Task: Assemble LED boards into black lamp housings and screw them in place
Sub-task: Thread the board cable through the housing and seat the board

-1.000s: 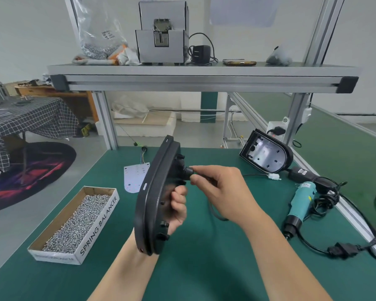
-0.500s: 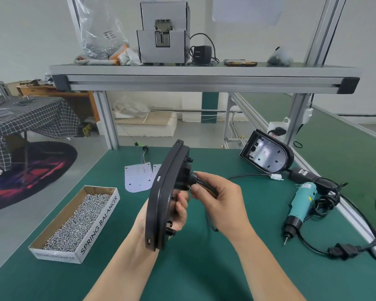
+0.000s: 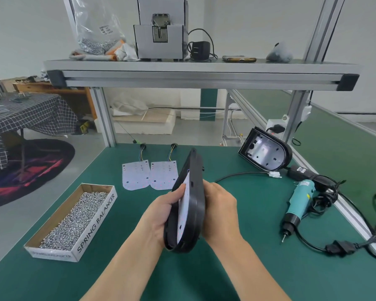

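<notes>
While in two hands [image 3: 159,216] [image 3: 220,211], one housing [image 3: 195,205].

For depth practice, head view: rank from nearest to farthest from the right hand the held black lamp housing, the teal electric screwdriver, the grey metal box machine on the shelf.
1. Nearest: black lamp housing, against the right hand.
2. Next: teal electric screwdriver, on the mat, right.
3. Farthest: grey metal box machine, on the back shelf.

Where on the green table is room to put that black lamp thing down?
The lamp housing could go on bare mat between the right hand and the screwdriver, or between the screw box and the left hand. Crowded: right edge (screwdriver, cables, second housing); two LED boards farther back.
</notes>
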A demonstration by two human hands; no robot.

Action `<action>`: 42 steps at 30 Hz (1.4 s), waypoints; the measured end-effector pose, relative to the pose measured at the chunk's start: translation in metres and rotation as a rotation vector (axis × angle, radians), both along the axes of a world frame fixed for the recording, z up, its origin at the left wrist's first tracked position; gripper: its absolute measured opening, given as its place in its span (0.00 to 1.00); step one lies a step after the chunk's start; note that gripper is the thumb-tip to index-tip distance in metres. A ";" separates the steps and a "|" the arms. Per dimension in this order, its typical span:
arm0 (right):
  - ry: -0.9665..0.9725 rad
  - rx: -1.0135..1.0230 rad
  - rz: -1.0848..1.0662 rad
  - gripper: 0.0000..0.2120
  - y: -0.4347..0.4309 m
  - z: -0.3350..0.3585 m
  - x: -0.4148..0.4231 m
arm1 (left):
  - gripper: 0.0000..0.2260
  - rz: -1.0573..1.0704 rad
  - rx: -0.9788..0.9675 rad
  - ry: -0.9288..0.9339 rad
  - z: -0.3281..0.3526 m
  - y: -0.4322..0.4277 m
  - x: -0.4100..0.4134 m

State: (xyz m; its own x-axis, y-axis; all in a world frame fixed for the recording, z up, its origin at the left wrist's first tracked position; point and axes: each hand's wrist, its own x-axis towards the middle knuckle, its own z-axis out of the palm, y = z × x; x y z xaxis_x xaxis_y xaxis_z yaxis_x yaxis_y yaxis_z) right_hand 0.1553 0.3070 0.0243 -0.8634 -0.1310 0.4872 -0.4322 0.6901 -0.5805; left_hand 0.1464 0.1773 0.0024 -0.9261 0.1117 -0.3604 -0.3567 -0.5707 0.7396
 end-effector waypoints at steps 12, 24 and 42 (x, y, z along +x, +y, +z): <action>-0.385 -0.976 0.092 0.15 0.071 0.006 -0.026 | 0.14 0.015 -0.410 0.521 0.017 -0.001 0.008; -0.559 -0.157 0.554 0.24 0.080 0.047 0.011 | 0.12 -0.168 -0.874 0.996 0.032 0.005 0.041; -0.029 -0.008 0.415 0.10 0.062 0.029 0.022 | 0.12 -0.018 -0.936 0.995 0.020 0.001 0.042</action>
